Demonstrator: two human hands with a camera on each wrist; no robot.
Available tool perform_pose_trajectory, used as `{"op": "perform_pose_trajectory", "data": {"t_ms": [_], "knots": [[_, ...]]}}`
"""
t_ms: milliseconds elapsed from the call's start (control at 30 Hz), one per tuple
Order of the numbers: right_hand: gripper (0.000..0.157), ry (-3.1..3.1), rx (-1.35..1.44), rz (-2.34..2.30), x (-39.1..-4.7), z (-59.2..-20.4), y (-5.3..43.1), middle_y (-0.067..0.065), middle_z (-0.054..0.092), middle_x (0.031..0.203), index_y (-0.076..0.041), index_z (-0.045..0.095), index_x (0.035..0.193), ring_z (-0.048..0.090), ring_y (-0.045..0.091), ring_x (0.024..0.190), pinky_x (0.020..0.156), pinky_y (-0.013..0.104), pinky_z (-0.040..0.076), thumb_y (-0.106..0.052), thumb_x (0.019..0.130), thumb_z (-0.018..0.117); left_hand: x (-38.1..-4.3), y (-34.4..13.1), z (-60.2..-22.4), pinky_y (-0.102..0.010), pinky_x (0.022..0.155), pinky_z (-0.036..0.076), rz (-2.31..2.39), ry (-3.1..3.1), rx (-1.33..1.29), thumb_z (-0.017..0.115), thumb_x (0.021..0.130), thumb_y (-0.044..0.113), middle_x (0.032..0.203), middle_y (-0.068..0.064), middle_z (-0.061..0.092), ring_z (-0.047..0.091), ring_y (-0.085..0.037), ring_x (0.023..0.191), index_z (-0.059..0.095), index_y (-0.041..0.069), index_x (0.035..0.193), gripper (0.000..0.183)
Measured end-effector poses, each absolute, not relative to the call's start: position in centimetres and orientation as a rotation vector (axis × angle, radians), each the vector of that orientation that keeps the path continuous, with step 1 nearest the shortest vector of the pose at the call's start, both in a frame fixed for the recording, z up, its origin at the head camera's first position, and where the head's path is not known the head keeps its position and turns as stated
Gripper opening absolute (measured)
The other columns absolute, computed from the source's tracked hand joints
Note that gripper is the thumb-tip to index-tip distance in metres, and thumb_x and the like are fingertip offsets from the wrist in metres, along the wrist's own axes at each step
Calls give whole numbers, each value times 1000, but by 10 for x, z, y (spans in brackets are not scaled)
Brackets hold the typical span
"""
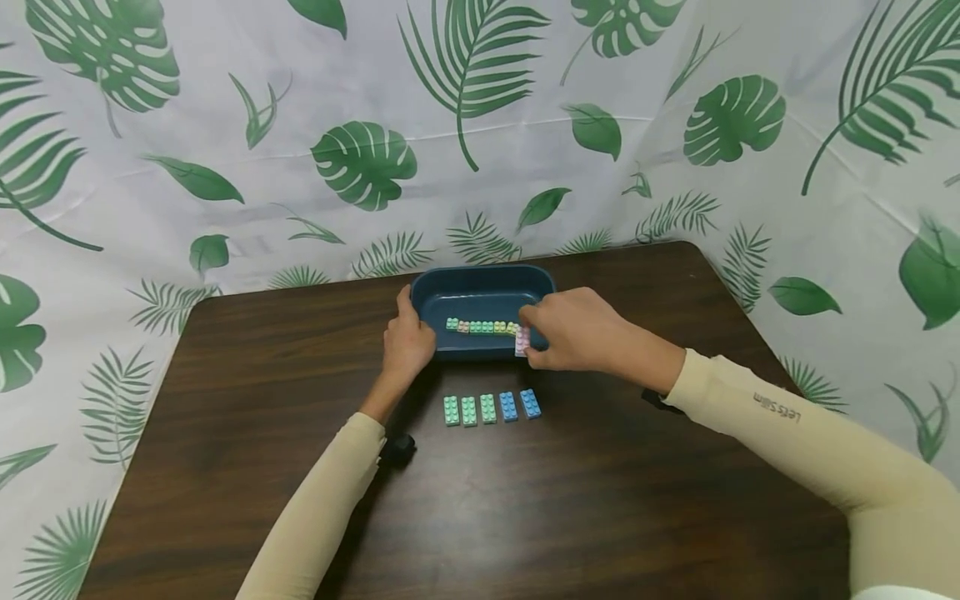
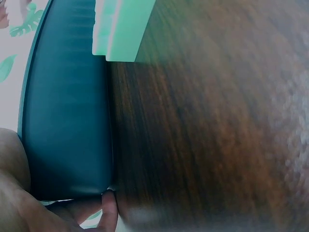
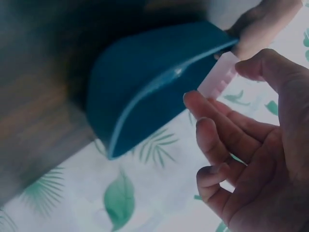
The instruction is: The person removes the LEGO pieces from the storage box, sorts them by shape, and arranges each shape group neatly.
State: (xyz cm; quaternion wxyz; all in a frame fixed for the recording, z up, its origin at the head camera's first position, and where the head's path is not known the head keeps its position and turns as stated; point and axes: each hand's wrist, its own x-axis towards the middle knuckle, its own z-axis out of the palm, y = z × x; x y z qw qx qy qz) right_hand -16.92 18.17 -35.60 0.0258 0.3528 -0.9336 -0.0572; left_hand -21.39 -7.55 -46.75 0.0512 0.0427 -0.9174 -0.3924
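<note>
A dark blue tray [image 1: 480,279] stands near the far table edge. My left hand [image 1: 408,343] grips its left end, with fingers around the end wall in the left wrist view. My right hand [image 1: 577,332] pinches a pink toy brick [image 1: 522,342] between thumb and fingertips, above the tray's near right rim. In the right wrist view the pink brick [image 3: 219,76] is tilted. Inside the tray, small green, pink and yellow bricks [image 1: 482,327] form a row. On the table before it lie three green bricks [image 1: 468,411] and two blue bricks [image 1: 508,406].
The brown wooden table [image 1: 600,500] extends to both sides of the tray. Behind it hangs a white cloth with green leaves [image 1: 480,208]. A green brick [image 2: 128,31] shows close up in the left wrist view.
</note>
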Motion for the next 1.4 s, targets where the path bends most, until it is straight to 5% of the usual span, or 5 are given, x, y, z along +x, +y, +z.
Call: {"op": "perform_pose_trajectory", "data": {"t_ms": [433, 700, 1133, 1400], "knots": [[29, -2974, 1350, -132, -150, -400, 217, -11, 49, 63, -20, 65, 92, 43, 5, 54, 50, 26, 34, -44, 77, 71, -215, -79, -469, -40, 54, 36, -1173, -2791, 119, 38, 90, 8, 58, -6, 52, 50, -27, 54, 18, 17, 153, 66], [30, -2908, 1355, -193, -146, -421, 224, -6, 62, 73, -20, 65, 90, 50, 8, 59, 55, 32, 44, -44, 75, 73, -215, -77, -468, -40, 52, 35, -1200, -2788, 111, 37, 88, 6, 64, -10, 57, 49, -27, 54, 19, 16, 153, 68], [32, -2920, 1342, -166, -145, -429, 225, -2, 67, 80, -18, 66, 99, 60, 10, 67, 57, 32, 48, -42, 78, 74, -216, -78, -468, -39, 52, 35, -1193, -2793, 146, 36, 90, 6, 67, -11, 59, 50, -27, 55, 18, 17, 153, 67], [40, -2921, 1330, -194, -144, -423, 226, 0, 72, 95, -19, 67, 109, 67, 15, 79, 71, 39, 54, -45, 80, 73, -217, -79, -469, -42, 57, 39, -1186, -2796, 130, 36, 90, 7, 71, -13, 62, 55, -29, 60, 18, 17, 153, 66]]}}
